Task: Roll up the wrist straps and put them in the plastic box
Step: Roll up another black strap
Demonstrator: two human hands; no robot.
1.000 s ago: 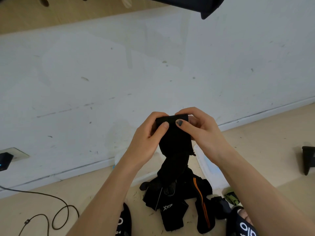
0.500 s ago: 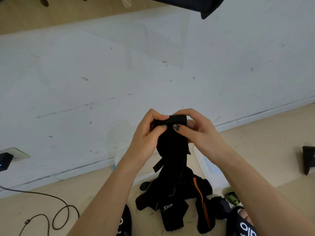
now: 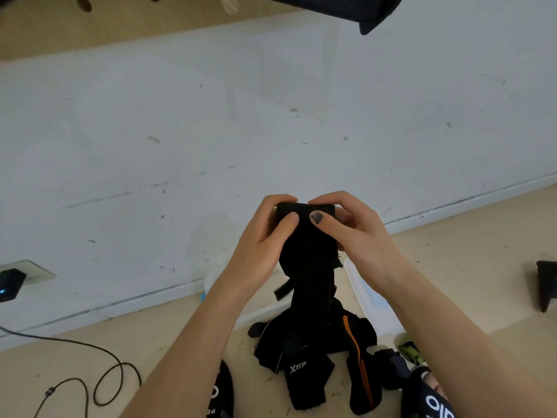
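Note:
I hold a black wrist strap (image 3: 307, 248) up in front of me with both hands. My left hand (image 3: 262, 239) grips its rolled top end from the left and my right hand (image 3: 352, 233) pinches it from the right, thumbs on the front. The strap's loose tail hangs down to a pile of black wrist straps (image 3: 313, 351) on the floor, one with an orange stripe. The clear plastic box (image 3: 370, 300) lies behind the pile, mostly hidden by my arms.
A white wall with a baseboard stands just beyond the box. A black cable (image 3: 99, 378) loops on the wooden floor at lower left, near a wall socket with a plug (image 3: 12, 282). A dark object (image 3: 545, 285) sits at the right edge.
The strap's top has been rolled a little tighter between my fingers, and its hanging tail has been drawn up slightly. The pile on the floor stays put.

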